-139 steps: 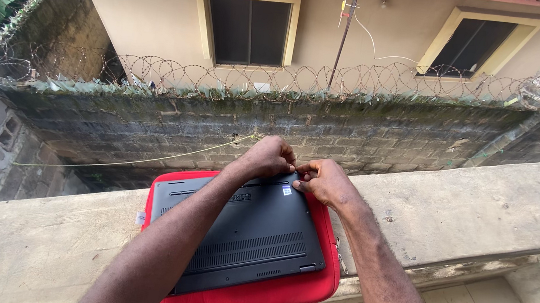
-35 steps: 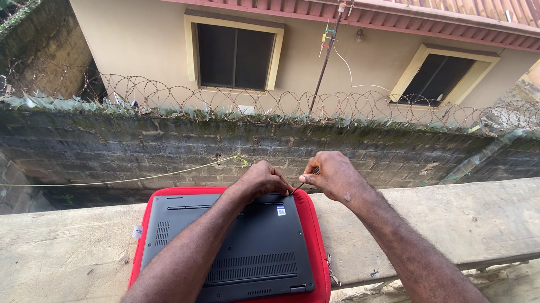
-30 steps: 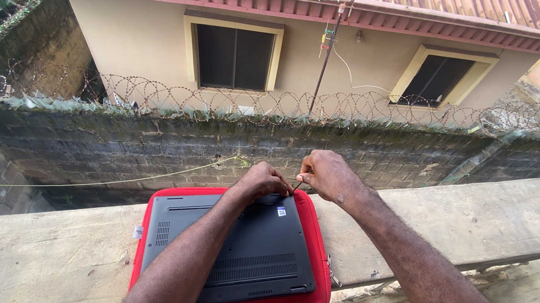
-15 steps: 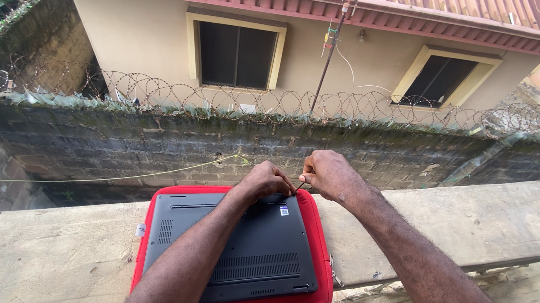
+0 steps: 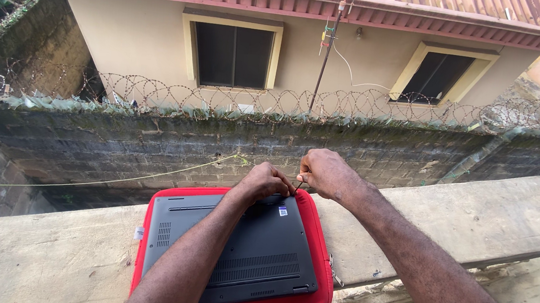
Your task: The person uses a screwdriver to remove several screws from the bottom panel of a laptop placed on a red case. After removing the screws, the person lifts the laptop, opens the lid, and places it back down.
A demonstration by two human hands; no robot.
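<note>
Since the earlier frames, little changes: we see both hands stay at the far edge of the dark laptop (image 5: 233, 251), which lies underside up on the red sleeve case (image 5: 317, 243) as before; only the view shifts a touch. The left hand (image 5: 263, 183) rests curled on the laptop's top corner, fingers bent, though we cannot tell whether they grip anything. The right hand (image 5: 326, 173) pinches a thin dark tool (image 5: 298, 186) between closed fingertips, its tip at the laptop's edge. The case sits on the concrete ledge (image 5: 477, 220). Beyond it stands a mossy block wall (image 5: 150, 145) topped with razor wire (image 5: 222, 93), and a yellow line (image 5: 113, 178) crosses in front of the wall.
</note>
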